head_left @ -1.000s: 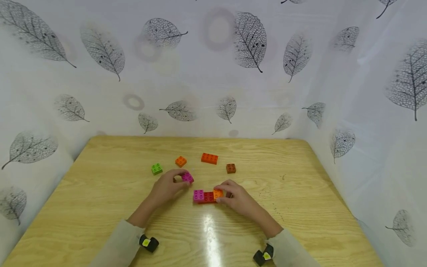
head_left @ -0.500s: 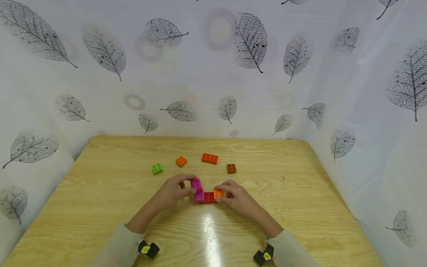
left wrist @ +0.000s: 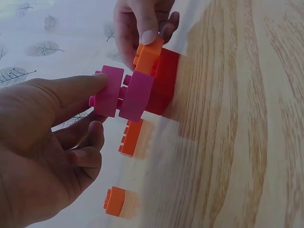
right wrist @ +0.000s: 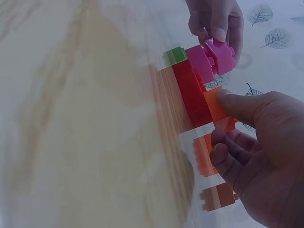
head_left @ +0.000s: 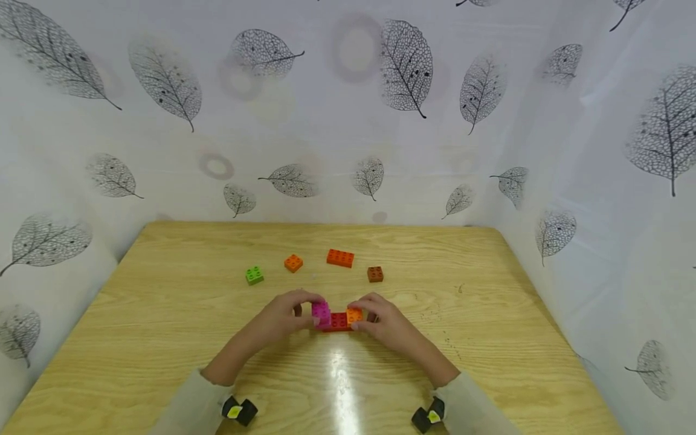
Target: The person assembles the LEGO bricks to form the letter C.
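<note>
My left hand (head_left: pixel 280 317) pinches a magenta toy brick (left wrist: pixel 108 92) between thumb and fingers. It sits right above a second magenta brick (left wrist: pixel 136 97), slightly tilted, and studs show in the narrow gap between them. That lower brick stands on the left end of a long red brick (head_left: pixel 338 321) on the table. On the right end of the red brick is an orange brick (head_left: pixel 354 316), which my right hand (head_left: pixel 388 320) holds by its sides. Red studs are bare between the two ends.
Behind the hands lie a green brick (head_left: pixel 254 275), a small orange brick (head_left: pixel 293 263), a long orange-red brick (head_left: pixel 340 258) and a brown brick (head_left: pixel 375 273). The wooden table (head_left: pixel 163 290) meets a leaf-patterned curtain (head_left: pixel 326 121) at its back and sides.
My left hand has carried its magenta brick right and toward me, from beside the stack to over the lower magenta brick. The right hand stays on the orange brick.
</note>
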{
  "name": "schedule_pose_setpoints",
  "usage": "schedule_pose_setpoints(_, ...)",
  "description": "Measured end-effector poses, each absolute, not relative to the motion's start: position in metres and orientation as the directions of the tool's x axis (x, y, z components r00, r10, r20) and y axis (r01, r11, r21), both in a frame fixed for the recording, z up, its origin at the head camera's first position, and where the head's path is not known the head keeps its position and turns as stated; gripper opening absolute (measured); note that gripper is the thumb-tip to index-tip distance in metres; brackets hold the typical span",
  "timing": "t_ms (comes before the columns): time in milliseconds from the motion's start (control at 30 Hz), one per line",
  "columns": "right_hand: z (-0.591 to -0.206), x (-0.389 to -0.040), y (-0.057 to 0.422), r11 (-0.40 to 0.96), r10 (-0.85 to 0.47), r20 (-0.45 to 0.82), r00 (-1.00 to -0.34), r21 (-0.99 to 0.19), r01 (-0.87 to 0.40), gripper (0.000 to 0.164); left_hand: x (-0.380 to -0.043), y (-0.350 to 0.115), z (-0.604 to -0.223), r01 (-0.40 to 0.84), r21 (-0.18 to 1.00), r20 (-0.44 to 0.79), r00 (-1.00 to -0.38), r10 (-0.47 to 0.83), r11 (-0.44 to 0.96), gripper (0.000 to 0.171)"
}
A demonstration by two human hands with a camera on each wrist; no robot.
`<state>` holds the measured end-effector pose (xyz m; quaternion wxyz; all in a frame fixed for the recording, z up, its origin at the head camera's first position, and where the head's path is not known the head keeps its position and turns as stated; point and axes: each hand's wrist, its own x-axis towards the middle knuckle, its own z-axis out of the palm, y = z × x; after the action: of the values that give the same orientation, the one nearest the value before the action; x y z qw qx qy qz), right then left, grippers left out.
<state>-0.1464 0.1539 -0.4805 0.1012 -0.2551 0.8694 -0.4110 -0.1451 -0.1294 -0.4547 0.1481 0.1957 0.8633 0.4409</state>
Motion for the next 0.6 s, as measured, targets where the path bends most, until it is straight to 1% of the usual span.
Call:
schedule_pose_setpoints(133,-0.481,-0.1461,0.1535,0.529,-0.528,0.03,-0.848,-0.77,-0.356,0.04,-0.1444,-0.1286,-0.4555,0.196,0.818,-0.103,-0.875,0.473,0.54,0.035)
schedule_pose_setpoints(333,-0.4809,-0.1458,0.1533,0.535,-0.529,0.028,-0.848,-0.765,-0.359,0.04,-0.1443,-0.1266,-0.457,0.199,0.816,-0.102,-0.875,0.474,0.543,0.034)
schedule_pose_setpoints(467,-0.4795,-0.1457,0.153,0.535,-0.526,0.024,-0.85,-0.768,-0.352,0.041,-0.1438,-0.1254,-0.457,0.195,0.814,-0.099,-0.882,0.461,0.548,0.034)
schedule_pose_setpoints(600,-0.4783,-0.1461,0.1527,0.533,-0.525,0.021,-0.851,-0.771,-0.348,0.041,-0.1431,-0.1243,-0.4559,0.19,0.789,-0.103,-0.897,0.43,0.585,0.033)
